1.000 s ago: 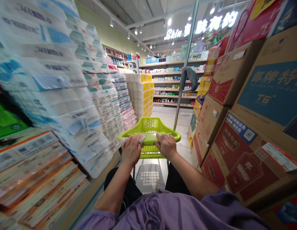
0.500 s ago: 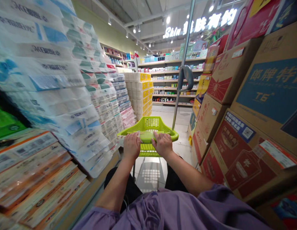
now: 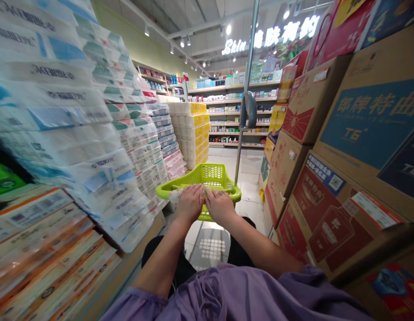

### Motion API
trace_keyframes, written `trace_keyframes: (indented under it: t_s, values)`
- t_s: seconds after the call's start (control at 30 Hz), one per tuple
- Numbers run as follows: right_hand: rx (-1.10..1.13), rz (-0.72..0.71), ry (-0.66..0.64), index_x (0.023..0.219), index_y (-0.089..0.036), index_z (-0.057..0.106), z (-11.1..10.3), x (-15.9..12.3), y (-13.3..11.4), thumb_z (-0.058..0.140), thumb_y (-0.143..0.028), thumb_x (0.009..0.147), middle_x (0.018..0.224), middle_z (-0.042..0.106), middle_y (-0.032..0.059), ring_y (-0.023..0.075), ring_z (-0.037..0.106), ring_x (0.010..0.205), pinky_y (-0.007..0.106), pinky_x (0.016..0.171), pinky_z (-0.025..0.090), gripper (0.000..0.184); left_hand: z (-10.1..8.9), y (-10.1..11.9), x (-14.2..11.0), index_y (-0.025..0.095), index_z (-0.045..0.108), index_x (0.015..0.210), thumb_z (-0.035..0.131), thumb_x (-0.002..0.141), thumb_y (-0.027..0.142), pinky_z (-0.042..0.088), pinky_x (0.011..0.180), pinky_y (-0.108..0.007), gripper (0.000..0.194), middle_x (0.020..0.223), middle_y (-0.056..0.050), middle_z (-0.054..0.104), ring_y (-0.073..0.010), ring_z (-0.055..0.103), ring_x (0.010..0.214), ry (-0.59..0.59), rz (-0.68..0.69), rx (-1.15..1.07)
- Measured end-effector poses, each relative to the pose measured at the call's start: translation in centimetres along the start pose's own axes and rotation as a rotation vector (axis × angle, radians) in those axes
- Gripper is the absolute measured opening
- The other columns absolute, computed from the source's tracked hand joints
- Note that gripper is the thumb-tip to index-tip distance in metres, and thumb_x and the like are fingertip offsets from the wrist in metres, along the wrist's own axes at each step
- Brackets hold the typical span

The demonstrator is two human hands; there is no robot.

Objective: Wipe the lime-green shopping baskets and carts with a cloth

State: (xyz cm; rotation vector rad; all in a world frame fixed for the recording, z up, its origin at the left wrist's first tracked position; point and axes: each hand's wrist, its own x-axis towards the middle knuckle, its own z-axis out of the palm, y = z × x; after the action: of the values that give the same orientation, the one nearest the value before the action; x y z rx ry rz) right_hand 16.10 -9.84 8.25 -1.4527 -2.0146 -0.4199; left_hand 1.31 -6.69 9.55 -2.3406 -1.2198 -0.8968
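A lime-green shopping cart [image 3: 211, 171] with a perforated plastic basket is in front of me. My left hand [image 3: 190, 203] curls over its handle, with a pale crumpled piece [image 3: 174, 197], perhaps tissue or plastic, showing beside and under it. My right hand [image 3: 221, 205] grips the same handle just to the right, the two hands almost touching at the thumbs. Most of the handle is hidden beneath the fingers. From the basket's right rim rises a thin metal pole [image 3: 244, 147] with a grey loop-shaped piece [image 3: 248, 110] on it.
Stacked tissue packs [image 3: 93, 120] line the left side, with yellow-and-white packs [image 3: 193, 129] farther on. Liquor cartons [image 3: 340, 200] are piled along the right. The tiled floor [image 3: 250, 178] runs ahead to shelves of small goods [image 3: 236, 109].
My right hand has slid left along the handle, closer to my left hand. The cart and its pole sit slightly farther left in view, and the right-hand cartons show more.
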Motion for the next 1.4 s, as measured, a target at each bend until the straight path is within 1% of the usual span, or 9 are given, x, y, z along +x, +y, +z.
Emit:
trace_keyframes:
  t_s: [0.2, 0.37, 0.53, 0.67, 0.87, 1.03, 1.27, 1.33, 1.4]
  values:
    - [0.063, 0.042, 0.056, 0.097, -0.019, 0.066, -1.7, -2.2, 4.9, 0.039, -0.031, 0.098, 0.092, 0.069, 0.0071, 0.0203, 0.057, 0.089, 0.035, 0.092, 0.031, 0.029, 0.0, -1.8, -0.3, 0.017, 0.063, 0.120, 0.032, 0.094, 0.026, 0.037, 0.106, -0.047, 0.042, 0.125, -0.008, 0.065, -0.0251, 0.056, 0.120, 0.000, -0.102, 0.028]
    - [0.103, 0.157, 0.073, 0.086, -0.019, 0.063, -1.3, -2.2, 4.2, 0.037, -0.027, 0.098, 0.086, 0.065, 0.0066, 0.0216, 0.053, 0.090, 0.037, 0.091, 0.031, 0.030, 0.9, 0.0, 0.8, 0.013, 0.064, 0.118, 0.031, 0.094, 0.024, 0.036, 0.106, -0.049, 0.042, 0.123, -0.010, 0.065, -0.0267, 0.055, 0.120, 0.021, -0.098, 0.019]
    - [0.288, 0.182, 0.034, 0.108, -0.020, 0.062, -1.3, -1.7, 1.9, 0.035, -0.026, 0.098, 0.102, 0.067, 0.0076, 0.0233, 0.055, 0.103, 0.045, 0.102, 0.028, 0.030, 1.2, 2.3, 1.5, 0.014, 0.067, 0.109, 0.032, 0.095, 0.025, 0.036, 0.106, -0.048, 0.039, 0.118, -0.011, 0.067, -0.0247, 0.057, 0.116, 0.020, -0.040, -0.030]
    - [0.493, 0.161, 0.030, 0.125, -0.019, 0.054, -1.5, -1.7, 1.1, 0.040, -0.027, 0.096, 0.120, 0.064, 0.0097, 0.0239, 0.055, 0.114, 0.050, 0.109, 0.028, 0.033, 1.1, 2.7, 1.4, 0.016, 0.069, 0.102, 0.028, 0.096, 0.029, 0.037, 0.106, -0.049, 0.043, 0.110, -0.011, 0.070, -0.0252, 0.058, 0.116, -0.037, -0.051, -0.110]
    - [0.737, 0.178, 0.057, 0.137, -0.018, 0.044, -2.0, -0.4, 0.8, 0.040, -0.029, 0.094, 0.130, 0.058, 0.0126, 0.0226, 0.058, 0.114, 0.042, 0.099, 0.046, 0.045, 0.4, 3.5, 1.3, 0.018, 0.050, 0.134, 0.008, 0.097, 0.049, 0.040, 0.106, -0.044, 0.064, 0.122, -0.012, 0.065, -0.0223, 0.055, 0.120, -0.052, -0.096, -0.562]
    - [0.612, -0.001, 0.043, 0.142, -0.018, 0.040, -0.8, 0.2, 0.5, 0.044, -0.028, 0.092, 0.139, 0.050, 0.0133, 0.0235, 0.045, 0.130, 0.043, 0.108, 0.038, 0.051, 0.1, 4.5, 2.0, 0.021, 0.034, 0.146, -0.011, 0.093, 0.050, 0.040, 0.106, -0.038, 0.074, 0.134, -0.012, 0.057, -0.0179, 0.052, 0.125, 0.007, -0.320, -0.774]
    - [0.453, -0.215, 0.028, 0.130, -0.019, 0.053, 1.8, 0.3, 0.6, 0.050, -0.017, 0.087, 0.132, 0.055, 0.0125, 0.0242, 0.048, 0.125, 0.042, 0.104, 0.041, 0.042, -0.8, 0.5, 2.3, 0.024, 0.032, 0.146, -0.008, 0.095, 0.048, 0.044, 0.103, -0.039, 0.069, 0.137, -0.012, 0.054, -0.0180, 0.046, 0.131, 0.140, -0.463, -0.778]
    - [0.510, -0.155, 0.015, 0.122, -0.020, 0.058, 1.6, 1.0, 1.2, 0.049, -0.012, 0.085, 0.126, 0.059, 0.0094, 0.0211, 0.053, 0.117, 0.037, 0.100, 0.044, 0.039, -0.9, -0.6, 1.9, 0.020, 0.039, 0.142, -0.004, 0.096, 0.048, 0.042, 0.105, -0.039, 0.068, 0.132, -0.012, 0.058, -0.0184, 0.046, 0.131, 0.144, -0.489, -0.751]
    - [0.558, 0.012, 0.032, 0.119, -0.019, 0.058, 0.9, 1.9, 2.1, 0.046, -0.009, 0.083, 0.119, 0.062, 0.0076, 0.0186, 0.059, 0.107, 0.033, 0.094, 0.048, 0.040, -0.7, -1.2, 1.4, 0.018, 0.050, 0.132, 0.002, 0.098, 0.048, 0.042, 0.105, -0.040, 0.066, 0.126, -0.013, 0.062, -0.0197, 0.051, 0.126, 0.051, -0.468, -0.662]
